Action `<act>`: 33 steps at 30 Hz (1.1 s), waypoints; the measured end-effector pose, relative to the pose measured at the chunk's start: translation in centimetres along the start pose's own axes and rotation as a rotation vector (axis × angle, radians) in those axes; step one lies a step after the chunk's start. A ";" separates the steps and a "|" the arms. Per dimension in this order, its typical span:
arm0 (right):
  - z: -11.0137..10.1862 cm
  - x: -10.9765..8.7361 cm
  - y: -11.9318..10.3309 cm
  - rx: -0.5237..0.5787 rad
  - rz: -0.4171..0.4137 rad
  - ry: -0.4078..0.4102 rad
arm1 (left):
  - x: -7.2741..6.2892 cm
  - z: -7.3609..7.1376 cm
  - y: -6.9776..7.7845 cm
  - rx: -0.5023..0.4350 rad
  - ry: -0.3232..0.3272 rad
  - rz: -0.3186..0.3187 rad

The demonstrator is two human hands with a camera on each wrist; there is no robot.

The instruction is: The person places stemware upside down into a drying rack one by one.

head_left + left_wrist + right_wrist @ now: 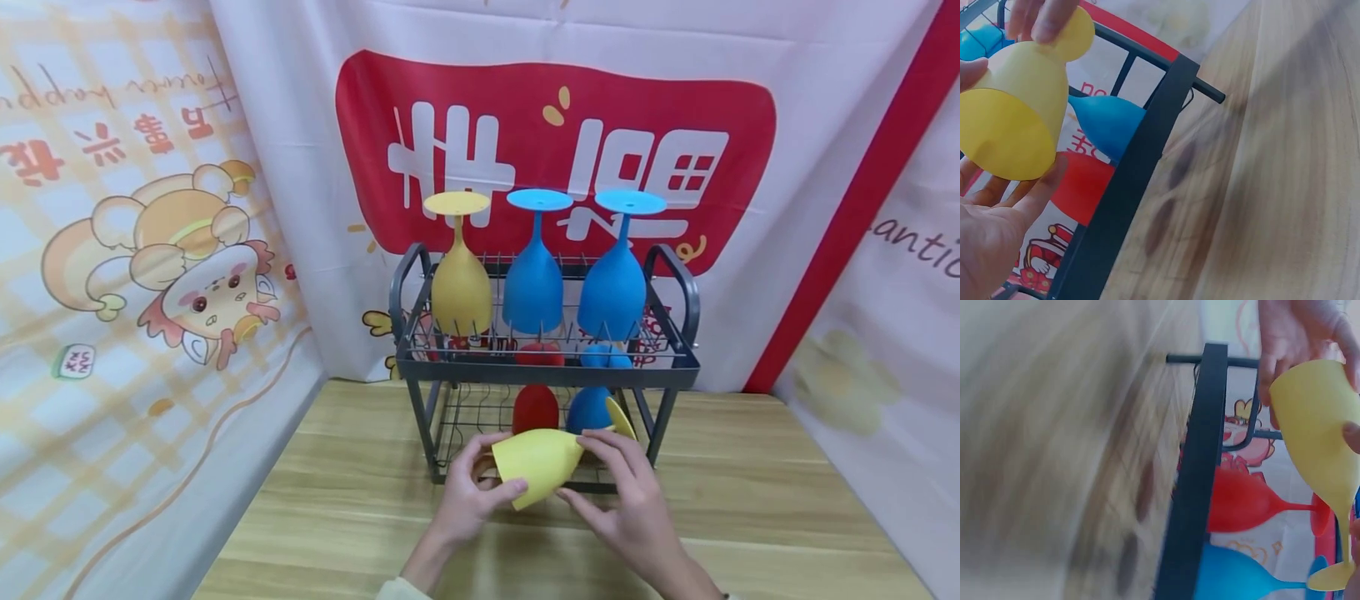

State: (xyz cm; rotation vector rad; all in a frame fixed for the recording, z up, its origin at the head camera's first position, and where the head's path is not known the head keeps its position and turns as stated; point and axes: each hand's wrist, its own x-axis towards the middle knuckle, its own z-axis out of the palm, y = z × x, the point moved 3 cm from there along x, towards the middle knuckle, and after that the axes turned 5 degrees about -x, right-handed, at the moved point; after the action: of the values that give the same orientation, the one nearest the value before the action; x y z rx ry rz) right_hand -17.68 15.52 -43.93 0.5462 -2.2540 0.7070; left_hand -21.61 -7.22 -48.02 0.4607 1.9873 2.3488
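A yellow goblet is held tilted on its side in front of the rack, its mouth toward the left and its round foot up at the right. My left hand grips it by the rim end, thumb on the near side. My right hand holds it near the stem, fingers above and thumb below. In the left wrist view the goblet's open mouth faces the camera. On the rack's lower tier, behind it, stand a red goblet and a blue goblet, both upside down and partly hidden.
The dark two-tier wire rack stands on a wooden table. Its upper tier bears an upside-down yellow goblet and two blue ones in a row. Printed cloth hangs behind and at both sides.
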 end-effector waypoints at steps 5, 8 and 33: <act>0.9 -0.5 0.1 0.168 0.356 0.018 | -0.1 -0.5 -0.6 -0.030 0.031 -0.023; 1.6 -0.8 0.1 0.360 0.621 -0.068 | -0.2 -0.6 -0.8 -0.055 0.037 -0.017; 5.0 -0.2 -0.6 0.863 0.829 -0.279 | -0.6 0.0 -1.1 -0.157 -0.038 0.028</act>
State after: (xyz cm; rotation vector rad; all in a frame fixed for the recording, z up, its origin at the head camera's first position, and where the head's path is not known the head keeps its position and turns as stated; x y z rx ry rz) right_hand -19.66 11.93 -46.92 0.0368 -2.3173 2.1766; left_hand -21.22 -7.09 -49.21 0.5230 1.7744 2.4683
